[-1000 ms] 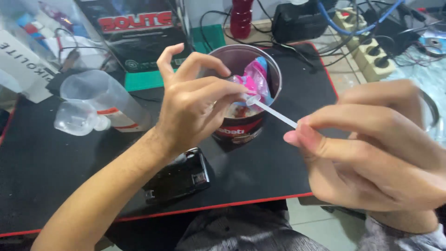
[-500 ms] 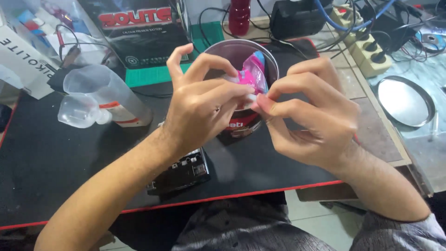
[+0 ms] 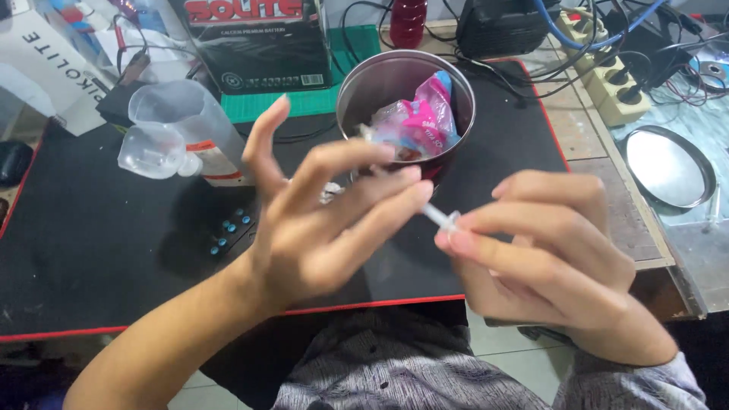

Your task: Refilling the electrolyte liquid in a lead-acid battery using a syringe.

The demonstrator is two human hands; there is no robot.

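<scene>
The right hand [image 3: 554,258] pinches one end of a thin white stick [image 3: 439,217] between thumb and forefinger, right of frame centre. The left hand [image 3: 326,228], at centre, has its fingers spread and loosely extended; its fingertips lie at the far end of the stick, but motion blur hides whether they grip it, so this cannot be told.

Judgement for the step: keep the right-hand pinch firm near the end, hold the stick level, and work over the tin so nothing drops onto the mat.

The round metal tin [image 3: 357,95] stands above centre, just behind the hands, with pink and blue wrappers [image 3: 425,121] inside.

Surface: a black mat [image 3: 91,250] with a red edge covers the desk. A clear plastic jug [image 3: 178,121] lies at upper left. A dark box [image 3: 258,45] stands at top centre-left. A round metal lid [image 3: 668,167] lies at right, off the mat. A power strip [image 3: 607,83] and tangled cables occupy the upper right.
</scene>
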